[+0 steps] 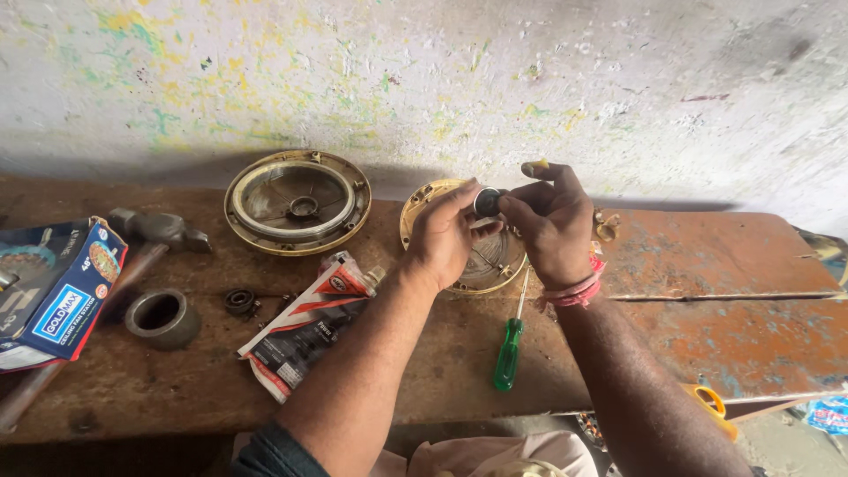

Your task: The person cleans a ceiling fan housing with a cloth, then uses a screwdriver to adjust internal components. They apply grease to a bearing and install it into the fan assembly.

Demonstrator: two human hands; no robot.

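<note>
1. Head view, near edge: green-handled screwdriver (509, 352) lies loose on the worn wooden bench (662, 353), just below the hands; a red-and-white tube pack (305, 331) sits to its left.
2. Left hand (444, 237) and right hand (552, 223) meet over the brass-coloured round cover (495, 265). Fingers of both pinch a small dark round part (487, 202), held above the cover's far rim.
3. I judge this a fitting or working-loose step on that part. Next move calls for a steady twist, with the cover kept from sliding.
4. Far left: second round cover (298, 201), hammer (159, 230), metal ring (162, 316), blue box (57, 291), untouched.
</note>
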